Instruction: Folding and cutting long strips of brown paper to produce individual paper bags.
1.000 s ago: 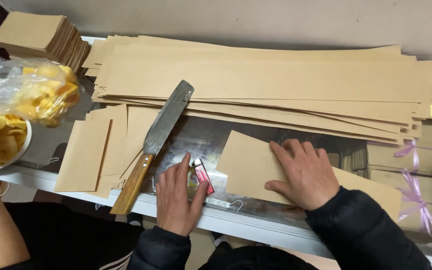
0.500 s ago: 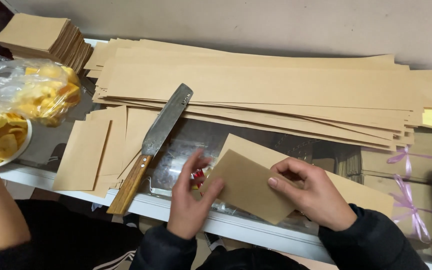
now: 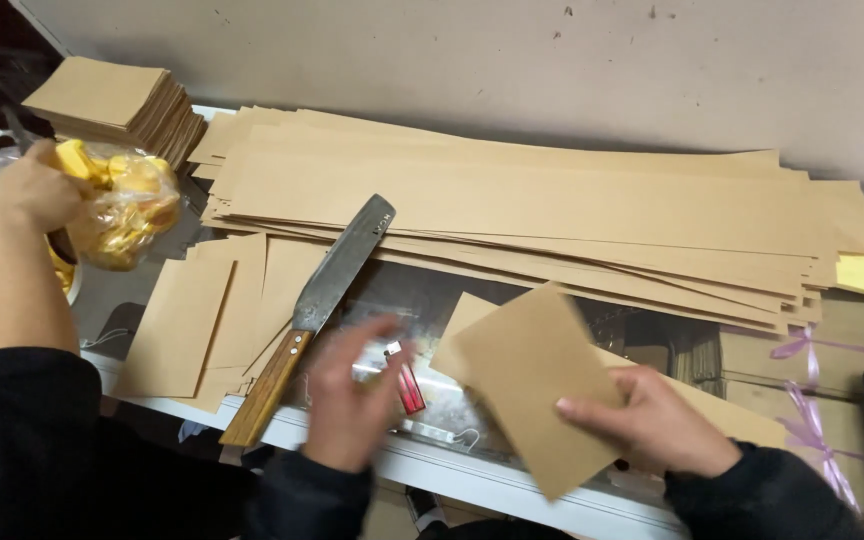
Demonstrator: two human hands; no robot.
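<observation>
While long brown paper strips (image 3: 552, 210) lie stacked on the counter (image 3: 512, 480) beyond both hands, the cut paper sheet (image 3: 537, 385) sits pinched in the right hand (image 3: 652, 425) fingers, corner tilted toward the blurred, unclenched, empty left hand (image 3: 347, 400) beside a red lighter (image 3: 407, 385).

Knife (image 3: 320, 310) — lighter (image 3: 407, 385) — paper strips (image 3: 552, 210)
</observation>
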